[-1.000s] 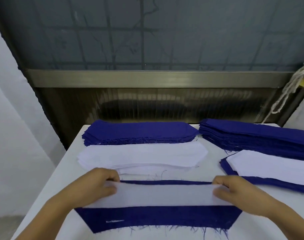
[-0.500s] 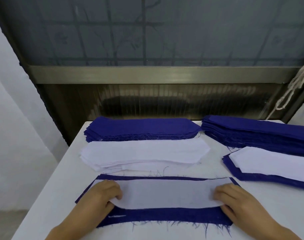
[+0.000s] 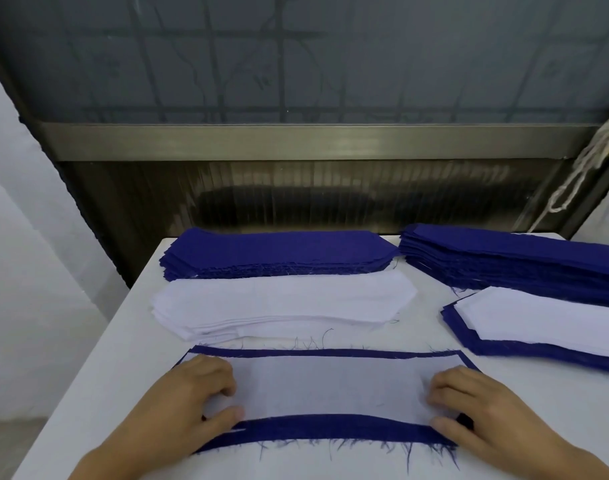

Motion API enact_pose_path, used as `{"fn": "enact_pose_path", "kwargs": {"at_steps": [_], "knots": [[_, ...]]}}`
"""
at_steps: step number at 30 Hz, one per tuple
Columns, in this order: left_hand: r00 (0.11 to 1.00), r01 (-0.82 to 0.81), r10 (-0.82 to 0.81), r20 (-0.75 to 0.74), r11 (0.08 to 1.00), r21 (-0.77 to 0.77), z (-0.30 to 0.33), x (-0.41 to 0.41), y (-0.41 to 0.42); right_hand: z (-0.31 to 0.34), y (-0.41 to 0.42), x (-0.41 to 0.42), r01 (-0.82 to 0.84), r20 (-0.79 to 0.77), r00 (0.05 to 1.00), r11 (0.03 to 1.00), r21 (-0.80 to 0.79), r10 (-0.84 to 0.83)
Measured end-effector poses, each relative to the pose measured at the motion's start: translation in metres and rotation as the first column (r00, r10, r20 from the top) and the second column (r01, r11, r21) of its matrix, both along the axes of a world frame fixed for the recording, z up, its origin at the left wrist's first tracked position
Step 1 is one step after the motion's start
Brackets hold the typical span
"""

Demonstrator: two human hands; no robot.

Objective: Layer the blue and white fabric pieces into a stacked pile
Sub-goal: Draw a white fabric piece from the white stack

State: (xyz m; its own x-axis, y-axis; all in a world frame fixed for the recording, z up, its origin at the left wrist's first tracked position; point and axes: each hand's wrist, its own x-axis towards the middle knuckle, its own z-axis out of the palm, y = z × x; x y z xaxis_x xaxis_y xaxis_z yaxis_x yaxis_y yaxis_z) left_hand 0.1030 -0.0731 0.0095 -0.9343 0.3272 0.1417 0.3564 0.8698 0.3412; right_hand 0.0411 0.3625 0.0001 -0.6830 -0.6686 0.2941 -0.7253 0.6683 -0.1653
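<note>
A white fabric piece (image 3: 330,386) lies flat on a slightly larger blue fabric piece (image 3: 330,429) at the table's near edge, with blue showing along its far and near sides. My left hand (image 3: 188,407) holds the white piece's left end, bent fingers on top and thumb at its lower edge. My right hand (image 3: 472,407) holds the right end the same way. Loose blue threads fray out along the near edge.
Behind lie a white stack (image 3: 278,299) and a blue stack (image 3: 278,251). At the right sit a taller blue stack (image 3: 521,258) and a layered blue-and-white pile (image 3: 538,317). The white table (image 3: 105,375) ends at a dark wall; a rope (image 3: 587,161) hangs at right.
The white piece, held raised over the blue one a second ago, has been lowered flat onto it. Both hands came down and toward me with it.
</note>
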Motion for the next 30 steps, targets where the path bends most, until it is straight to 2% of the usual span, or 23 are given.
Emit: {"fn": "enact_pose_path", "kwargs": {"at_steps": [2,6,13,15,18,21,24,30], "knots": [[0.999,-0.050,0.050,-0.007,0.999,0.004,-0.001,-0.002,-0.003,0.003,0.001,-0.004,0.023,-0.014,1.000,1.000,0.017,-0.023],[0.973,-0.210,0.202,-0.107,0.976,-0.061,0.002,-0.016,0.003,0.015,-0.008,-0.022,0.194,0.008,0.981,0.978,0.072,-0.195],[0.962,-0.181,0.187,-0.198,0.982,0.050,0.015,-0.090,0.062,0.025,-0.080,-0.085,0.192,0.127,0.977,0.965,-0.178,-0.171],[0.967,-0.172,0.185,-0.172,0.981,0.087,0.016,-0.115,0.078,0.021,-0.096,-0.107,0.209,0.182,0.967,0.965,-0.157,-0.180],[0.986,-0.149,0.156,-0.052,0.981,0.127,0.014,-0.138,0.091,0.015,-0.107,-0.126,0.213,0.276,0.943,0.975,-0.065,-0.187],[0.989,-0.145,0.136,0.059,0.973,0.180,0.008,-0.147,0.093,0.010,-0.107,-0.134,0.214,0.335,0.926,0.973,-0.084,-0.174],[0.986,-0.156,0.140,0.091,0.965,0.209,0.005,-0.153,0.092,0.011,-0.111,-0.139,0.246,0.426,0.890,0.957,-0.152,-0.161],[0.978,-0.192,0.176,0.110,0.969,0.157,0.008,-0.160,0.097,0.017,-0.118,-0.152,0.333,0.529,0.814,0.939,-0.086,-0.240]]}}
